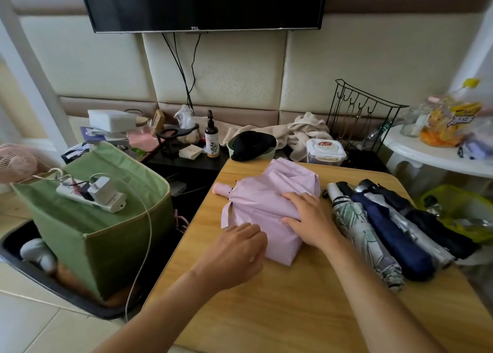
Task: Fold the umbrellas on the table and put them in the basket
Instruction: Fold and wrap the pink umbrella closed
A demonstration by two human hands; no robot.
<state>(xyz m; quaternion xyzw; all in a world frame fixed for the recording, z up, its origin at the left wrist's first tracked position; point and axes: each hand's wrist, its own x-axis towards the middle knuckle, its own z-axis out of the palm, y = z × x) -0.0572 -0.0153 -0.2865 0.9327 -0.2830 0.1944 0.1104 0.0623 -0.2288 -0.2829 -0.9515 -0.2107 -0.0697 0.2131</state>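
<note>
The soft pink cloth umbrella (269, 208) lay handle-left under us; our flat right hand (310, 220) pressed it, our left hand (236, 252) touched its near edge, fingers loose.

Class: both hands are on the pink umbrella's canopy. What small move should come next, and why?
Probably roll the pink umbrella tighter: its cloth lies flat and loose under the right hand and left hand, and its strap hangs unfastened.

Both bare forearms reach forward. The right hand (310, 219) lies palm down, fingers (293, 196) straight and spread. The left hand (237, 251), just left of it, has knuckles up, fingers curled downward.
</note>
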